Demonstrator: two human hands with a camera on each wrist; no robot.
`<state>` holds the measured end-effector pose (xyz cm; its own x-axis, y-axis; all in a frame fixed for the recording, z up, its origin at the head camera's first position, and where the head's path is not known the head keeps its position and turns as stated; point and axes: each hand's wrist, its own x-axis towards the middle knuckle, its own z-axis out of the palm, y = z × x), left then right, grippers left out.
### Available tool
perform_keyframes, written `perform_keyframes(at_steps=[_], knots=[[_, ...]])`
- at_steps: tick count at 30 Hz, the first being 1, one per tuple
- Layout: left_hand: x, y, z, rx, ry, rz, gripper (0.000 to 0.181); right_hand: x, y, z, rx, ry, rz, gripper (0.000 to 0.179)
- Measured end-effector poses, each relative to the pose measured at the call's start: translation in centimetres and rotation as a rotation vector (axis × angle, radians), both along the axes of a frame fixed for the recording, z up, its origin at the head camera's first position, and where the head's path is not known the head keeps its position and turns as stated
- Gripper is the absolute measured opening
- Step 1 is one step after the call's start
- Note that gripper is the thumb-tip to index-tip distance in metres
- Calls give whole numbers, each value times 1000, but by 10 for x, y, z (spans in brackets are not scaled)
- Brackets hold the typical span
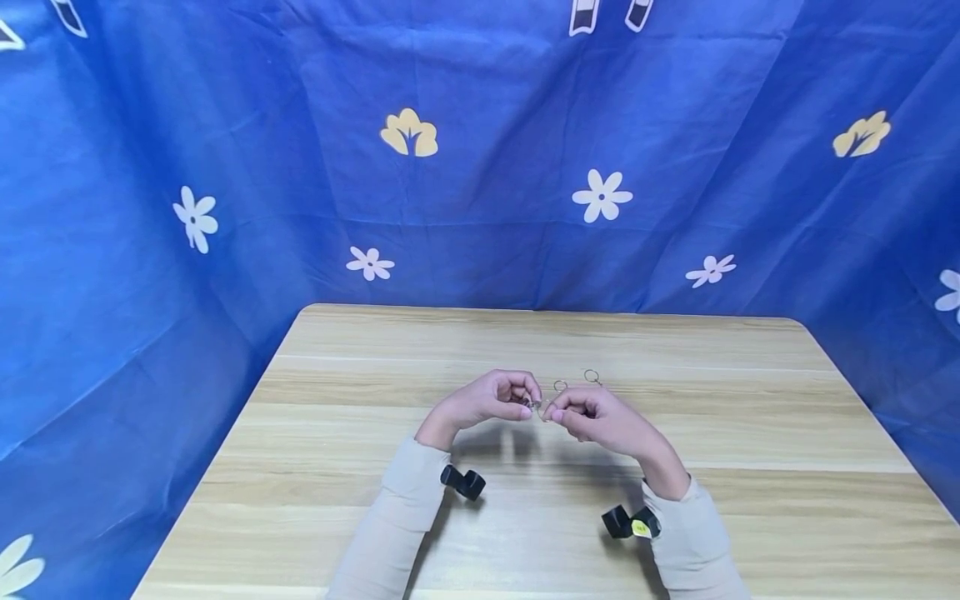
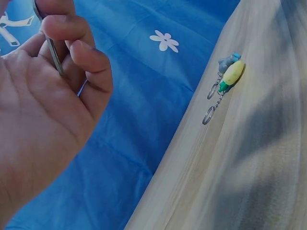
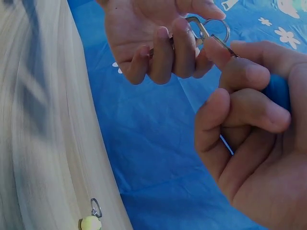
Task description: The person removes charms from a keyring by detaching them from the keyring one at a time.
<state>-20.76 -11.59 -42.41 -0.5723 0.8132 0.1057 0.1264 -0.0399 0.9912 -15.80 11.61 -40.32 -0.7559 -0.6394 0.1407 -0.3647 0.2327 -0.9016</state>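
My left hand [image 1: 491,398] holds a slim metal clip [image 2: 53,56], which runs across its curled fingers; the clip's bent end [image 3: 194,20] shows in the right wrist view. Close by on the right, my right hand [image 1: 603,423] pinches thin metal ring wire [image 3: 224,45] between thumb and finger. A round metal ring [image 3: 228,29] shows where the fingertips of both hands meet. Whether ring and clip are linked cannot be made out. On the table lie a yellow-and-green keychain [image 2: 232,72] and a grey-blue keychain [image 2: 225,63], each with a chain and a split ring.
The wood-grain table [image 1: 337,500] spreads under both hands. In the head view the keychains' rings [image 1: 592,376] show just beyond the right hand. A blue patterned cloth [image 1: 480,208] hangs behind and at the sides. Black wrist cameras [image 1: 468,483] sit on both sleeves.
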Motion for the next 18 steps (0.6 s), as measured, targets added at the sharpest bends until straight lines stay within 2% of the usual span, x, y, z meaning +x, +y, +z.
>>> perform_keyframes(at_steps=[6,14,18], knots=[[0,1,1,-32,-9,-10,22,3,-2,2,97,-20,25,19],[1,3,4,-44,-5,30,17,7,-6,6,139,45,-21,18],[1,4,4,-43,-12,28,16,9,-8,7,148,93,-35,17]])
